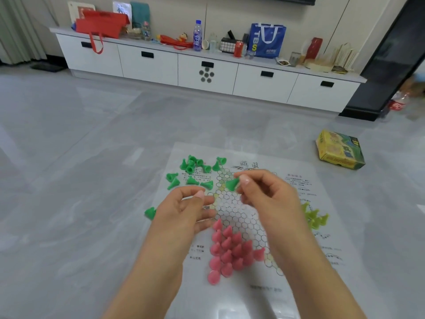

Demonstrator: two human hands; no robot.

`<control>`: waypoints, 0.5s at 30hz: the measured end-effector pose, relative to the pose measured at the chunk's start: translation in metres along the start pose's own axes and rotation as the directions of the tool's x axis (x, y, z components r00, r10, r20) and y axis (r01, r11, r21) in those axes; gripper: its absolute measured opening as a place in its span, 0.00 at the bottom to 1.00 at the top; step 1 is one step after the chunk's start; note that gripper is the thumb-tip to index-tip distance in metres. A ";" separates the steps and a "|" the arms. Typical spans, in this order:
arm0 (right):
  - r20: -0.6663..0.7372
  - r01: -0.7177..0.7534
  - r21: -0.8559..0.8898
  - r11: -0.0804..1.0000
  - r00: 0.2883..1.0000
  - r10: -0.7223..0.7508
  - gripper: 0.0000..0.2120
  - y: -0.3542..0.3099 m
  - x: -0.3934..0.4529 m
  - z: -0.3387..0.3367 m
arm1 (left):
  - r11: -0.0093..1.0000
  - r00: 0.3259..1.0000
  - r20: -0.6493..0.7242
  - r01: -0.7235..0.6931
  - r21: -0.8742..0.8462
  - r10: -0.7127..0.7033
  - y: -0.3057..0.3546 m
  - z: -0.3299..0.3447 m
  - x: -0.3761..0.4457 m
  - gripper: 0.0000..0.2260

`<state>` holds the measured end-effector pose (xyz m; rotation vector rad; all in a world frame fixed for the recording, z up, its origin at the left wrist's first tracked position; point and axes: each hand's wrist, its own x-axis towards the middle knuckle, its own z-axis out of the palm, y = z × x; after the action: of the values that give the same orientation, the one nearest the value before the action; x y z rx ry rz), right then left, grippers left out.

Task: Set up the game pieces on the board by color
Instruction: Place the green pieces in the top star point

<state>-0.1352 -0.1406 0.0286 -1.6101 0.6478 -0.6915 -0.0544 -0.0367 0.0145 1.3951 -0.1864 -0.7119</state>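
We see the right hand (264,194) pinching one green cone piece (231,184) between thumb and fingertips, held above the far part of the board (248,295), over its honeycomb grid of cells. The left hand (186,210) hovers beside it above the board's left edge, palm turned inward, fingers loosely curled and holding nothing we can make out. Just beyond the left hand, on the board's far left corner, the loose green pieces (192,170) lie tipped over in a scatter, and a single green piece (150,212) sits off the board's left edge on the floor. Under and between the wrists, the pink pieces (227,249) stand upright, packed together on the near part of the grid. By the board's right side, half hidden behind the right hand, the yellow-green pieces (315,217) lie in a small heap. Past the board's far right corner a yellow and green box (340,149) rests on the grey floor, and well beyond the board a long white cabinet (207,70) runs along the wall.
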 end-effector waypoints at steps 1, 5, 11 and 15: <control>-0.056 -0.008 0.026 1.000 0.998 0.010 0.06 0.000 0.001 -0.008 | 1.000 1.000 -0.026 -0.013 0.017 0.013 0.002 -0.001 0.001 0.05; -0.230 -0.013 0.179 0.984 0.972 0.055 0.08 0.002 0.000 -0.037 | 0.921 0.931 -0.236 -0.189 0.341 0.278 0.002 -0.022 0.012 0.07; -0.223 -0.052 0.231 0.971 0.969 0.105 0.08 0.000 -0.014 -0.046 | 0.301 0.930 -0.054 -0.063 0.952 0.365 -0.040 -0.049 0.032 0.27; -0.173 -0.046 0.194 0.980 0.982 0.081 0.08 -0.005 -0.019 -0.047 | 0.070 0.935 0.060 -0.090 0.994 0.348 -0.051 -0.035 0.048 0.27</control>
<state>-0.1830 -0.1567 0.0375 -1.3562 0.7389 -0.8327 -0.0162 -0.0348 -0.0536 2.7063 -0.8621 -0.0255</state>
